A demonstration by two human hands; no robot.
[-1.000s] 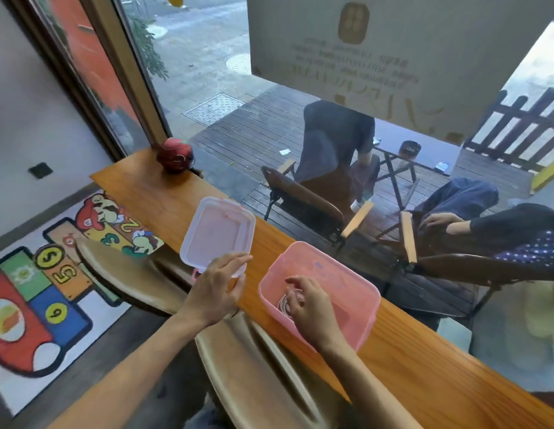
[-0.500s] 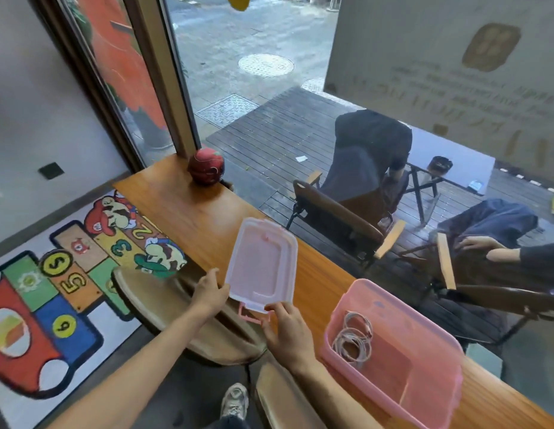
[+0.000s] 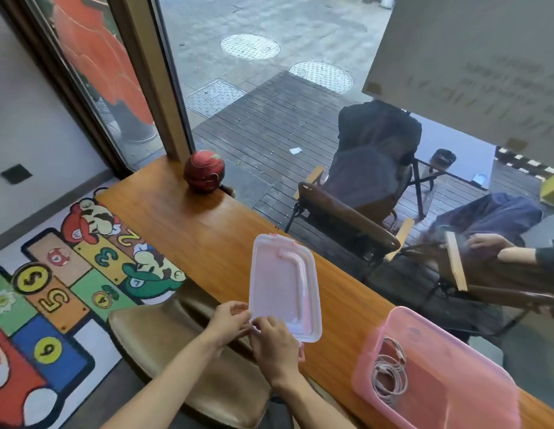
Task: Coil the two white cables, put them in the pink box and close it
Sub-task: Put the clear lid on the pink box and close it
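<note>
A translucent pink box (image 3: 440,376) sits open on the wooden counter (image 3: 189,218), well to the right of the right hand (image 3: 274,345). Two coiled white cables (image 3: 388,374) lie inside at its left end. Its pale, clear lid (image 3: 283,286) is held at the near edge by both hands, left hand (image 3: 227,320) beside right, the lid stretching away from them.

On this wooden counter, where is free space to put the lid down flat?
The counter is bare between the red ball and the lid, the widest patch. A narrower bare strip lies between the lid and the pink box. Both hands, left and right, crowd the lid's near end.
</note>
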